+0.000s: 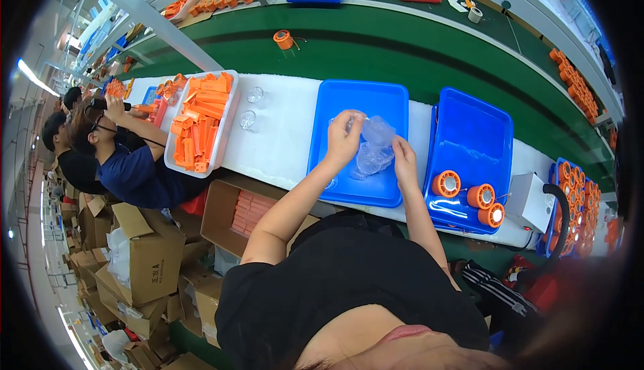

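Note:
Over the blue tray (pixel 325 162) in front of me, both hands hold a crumpled clear plastic bag (pixel 379 132). My left hand (pixel 344 138) pinches its upper left edge. On the bag's right edge, the closed fingers of my right hand (pixel 404 159) grip it. Lower down, the clear plastic bulges into rounded shapes just above the tray floor; whether loose clear parts are inside cannot be made out. Left of the tray, two small clear round plastic pieces (pixel 247 120) lie on the white table surface (pixel 278 132).
At the right, another blue tray (pixel 469 125) holds orange-rimmed round parts (pixel 481 196). A white bin (pixel 231 115) of orange pieces stands left, near a co-worker (pixel 137 169). Beyond runs a green conveyor (pixel 389 41) carrying an orange spool-like part (pixel 283 39). Cardboard boxes (pixel 157 249) crowd the lower left.

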`<action>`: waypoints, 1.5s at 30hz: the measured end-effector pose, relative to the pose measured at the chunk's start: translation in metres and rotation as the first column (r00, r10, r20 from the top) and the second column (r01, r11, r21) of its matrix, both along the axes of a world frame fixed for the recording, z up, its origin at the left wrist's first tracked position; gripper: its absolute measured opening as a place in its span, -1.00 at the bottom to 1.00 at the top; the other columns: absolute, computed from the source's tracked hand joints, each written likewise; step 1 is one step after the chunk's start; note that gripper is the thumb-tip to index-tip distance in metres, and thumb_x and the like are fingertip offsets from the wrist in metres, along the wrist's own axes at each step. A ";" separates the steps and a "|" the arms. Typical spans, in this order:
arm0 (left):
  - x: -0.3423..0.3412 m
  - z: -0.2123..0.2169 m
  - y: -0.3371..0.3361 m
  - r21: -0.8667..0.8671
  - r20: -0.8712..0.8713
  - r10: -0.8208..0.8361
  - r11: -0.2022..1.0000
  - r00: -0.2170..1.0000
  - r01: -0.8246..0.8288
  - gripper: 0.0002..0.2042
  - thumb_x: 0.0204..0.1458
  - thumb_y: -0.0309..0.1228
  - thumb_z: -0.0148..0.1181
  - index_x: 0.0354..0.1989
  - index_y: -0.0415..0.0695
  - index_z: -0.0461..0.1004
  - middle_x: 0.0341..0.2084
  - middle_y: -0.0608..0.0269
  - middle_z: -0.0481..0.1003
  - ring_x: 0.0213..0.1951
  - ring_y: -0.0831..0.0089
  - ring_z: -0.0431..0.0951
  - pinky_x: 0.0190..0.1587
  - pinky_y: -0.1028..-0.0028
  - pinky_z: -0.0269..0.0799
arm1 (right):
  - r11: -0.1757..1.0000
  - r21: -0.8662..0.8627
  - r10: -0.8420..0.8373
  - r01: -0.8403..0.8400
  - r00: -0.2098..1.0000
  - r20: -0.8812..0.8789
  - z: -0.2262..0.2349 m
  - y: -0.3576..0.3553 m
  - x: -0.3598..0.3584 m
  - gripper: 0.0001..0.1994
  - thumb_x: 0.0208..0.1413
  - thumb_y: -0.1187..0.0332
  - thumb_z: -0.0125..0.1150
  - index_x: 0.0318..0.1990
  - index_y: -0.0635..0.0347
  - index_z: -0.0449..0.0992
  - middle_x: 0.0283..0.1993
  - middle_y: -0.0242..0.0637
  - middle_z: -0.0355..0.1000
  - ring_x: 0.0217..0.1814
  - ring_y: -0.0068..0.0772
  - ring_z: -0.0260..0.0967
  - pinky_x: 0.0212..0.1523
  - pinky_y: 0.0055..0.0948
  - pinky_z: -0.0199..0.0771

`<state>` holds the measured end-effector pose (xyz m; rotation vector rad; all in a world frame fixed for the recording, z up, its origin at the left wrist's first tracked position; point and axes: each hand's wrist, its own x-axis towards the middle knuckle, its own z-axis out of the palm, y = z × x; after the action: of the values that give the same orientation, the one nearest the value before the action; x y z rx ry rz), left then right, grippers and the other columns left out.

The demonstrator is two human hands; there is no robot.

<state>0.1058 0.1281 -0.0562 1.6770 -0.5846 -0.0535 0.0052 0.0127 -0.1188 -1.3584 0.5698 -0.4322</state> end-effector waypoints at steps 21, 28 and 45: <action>-0.004 0.018 0.035 0.510 0.111 -0.004 0.858 0.994 -0.054 -0.73 0.00 -0.25 -0.08 -0.56 -0.21 0.34 -0.75 0.16 0.36 -0.64 0.37 0.40 -0.58 0.45 0.23 | 0.875 0.484 -0.065 -0.025 0.983 0.169 0.006 -0.001 0.000 -0.81 -0.03 0.47 -0.03 -0.22 0.25 0.37 -0.31 -0.30 0.38 -0.32 -0.50 0.33 -0.31 -0.55 0.32; -0.035 0.018 0.012 0.575 0.028 -0.260 0.794 0.965 0.197 -0.68 0.00 -0.20 -0.09 -0.56 -0.23 0.36 -0.77 0.13 0.34 -0.66 0.35 0.40 -0.59 0.40 0.23 | 0.868 0.495 -0.077 -0.038 0.975 0.210 -0.005 -0.001 -0.003 -0.76 -0.01 0.47 -0.05 -0.14 0.27 0.32 -0.26 -0.29 0.36 -0.24 -0.52 0.31 -0.23 -0.57 0.30; -0.015 0.066 0.005 0.230 0.225 -0.156 0.968 0.962 0.103 -0.78 -0.08 -0.43 0.05 -0.69 -0.28 0.29 -0.76 0.25 0.23 -0.65 0.56 0.19 -0.60 0.55 0.08 | 0.994 -0.074 -0.069 0.074 0.995 0.071 0.038 0.002 -0.021 -0.56 -0.02 0.28 0.03 0.02 0.19 0.16 -0.02 -0.18 0.17 0.06 -0.31 0.09 0.02 -0.38 0.07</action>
<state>0.0907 0.1331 0.0097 1.8691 -0.9000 -0.0078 -0.0161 0.0146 -0.0811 -1.3943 0.5516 -0.5616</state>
